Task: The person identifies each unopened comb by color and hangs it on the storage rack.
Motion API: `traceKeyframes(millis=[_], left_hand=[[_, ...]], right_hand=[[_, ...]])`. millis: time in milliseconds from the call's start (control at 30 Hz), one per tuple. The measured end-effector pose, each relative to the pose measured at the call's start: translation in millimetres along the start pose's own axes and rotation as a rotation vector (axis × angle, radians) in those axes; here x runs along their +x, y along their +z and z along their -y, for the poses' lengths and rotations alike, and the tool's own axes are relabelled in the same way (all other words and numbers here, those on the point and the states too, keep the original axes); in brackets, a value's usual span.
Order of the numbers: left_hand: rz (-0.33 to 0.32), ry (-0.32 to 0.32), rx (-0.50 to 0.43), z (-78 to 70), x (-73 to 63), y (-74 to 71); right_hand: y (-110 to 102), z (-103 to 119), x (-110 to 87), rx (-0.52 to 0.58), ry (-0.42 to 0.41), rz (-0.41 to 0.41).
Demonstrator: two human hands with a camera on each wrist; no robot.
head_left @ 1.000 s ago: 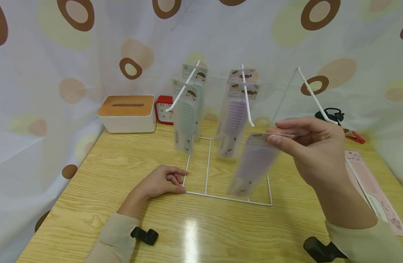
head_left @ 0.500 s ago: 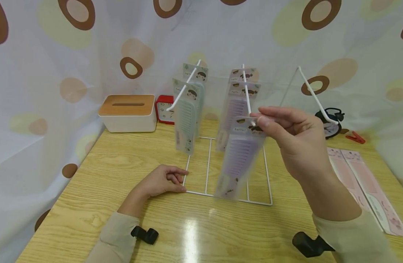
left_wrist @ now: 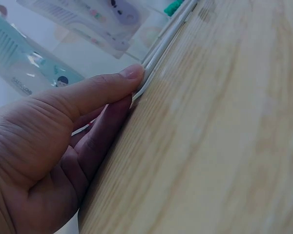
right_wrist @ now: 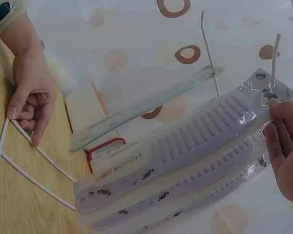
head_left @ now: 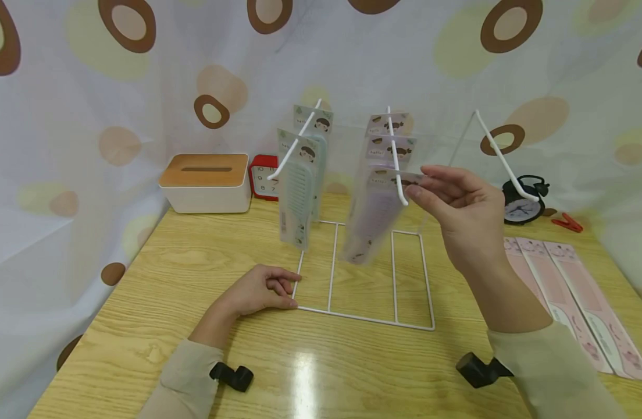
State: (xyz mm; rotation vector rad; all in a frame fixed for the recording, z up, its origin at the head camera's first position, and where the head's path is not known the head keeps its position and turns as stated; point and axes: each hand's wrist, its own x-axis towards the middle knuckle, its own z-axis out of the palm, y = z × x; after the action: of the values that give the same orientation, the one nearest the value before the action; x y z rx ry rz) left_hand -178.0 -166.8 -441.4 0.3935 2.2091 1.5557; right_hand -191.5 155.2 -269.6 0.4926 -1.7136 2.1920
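Observation:
A white wire display rack [head_left: 352, 316] stands on the wooden table, with three hooks reaching forward. My left hand [head_left: 260, 288] pinches its front left base corner between thumb and fingers. My right hand [head_left: 470, 224] pinches the header card of a packaged purple comb [head_left: 375, 215] at its right edge. The middle hook [head_left: 396, 166] passes through that card, close to the hook's upturned tip. Behind it hang two more packaged purple combs [right_wrist: 212, 183], partly hidden. On the left hook are two packaged green combs [head_left: 299, 192]. Nothing hangs on the right hook [head_left: 501, 154].
Pink packaged strips [head_left: 574, 297] lie side by side at the right, partly behind the right arm. Along the back stand a tissue box [head_left: 206, 192], a red clock [head_left: 262, 174] and a black alarm clock [head_left: 524, 206]. A red clip [head_left: 567, 222] lies near the black clock.
My right hand has carried the purple comb leftward from near the right hook onto the middle hook, then slightly back along it. My left hand stays at the rack's corner.

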Motion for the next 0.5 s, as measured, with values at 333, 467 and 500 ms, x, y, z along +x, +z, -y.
traceKeyframes(millis=[333,467,500], left_hand=[[-0.003,0.005,0.007,2.1,1.3,0.1],[-0.005,0.003,0.008,2.9,0.8,0.1],[-0.002,0.006,0.009,3.3,0.5,0.0]], right_hand=[[-7,-5,3.3,0.063,-0.021,0.051],[-14,-7,2.5,0.014,-0.013,0.098],[-17,-8,1.8,-0.014,0.0,0.113]])
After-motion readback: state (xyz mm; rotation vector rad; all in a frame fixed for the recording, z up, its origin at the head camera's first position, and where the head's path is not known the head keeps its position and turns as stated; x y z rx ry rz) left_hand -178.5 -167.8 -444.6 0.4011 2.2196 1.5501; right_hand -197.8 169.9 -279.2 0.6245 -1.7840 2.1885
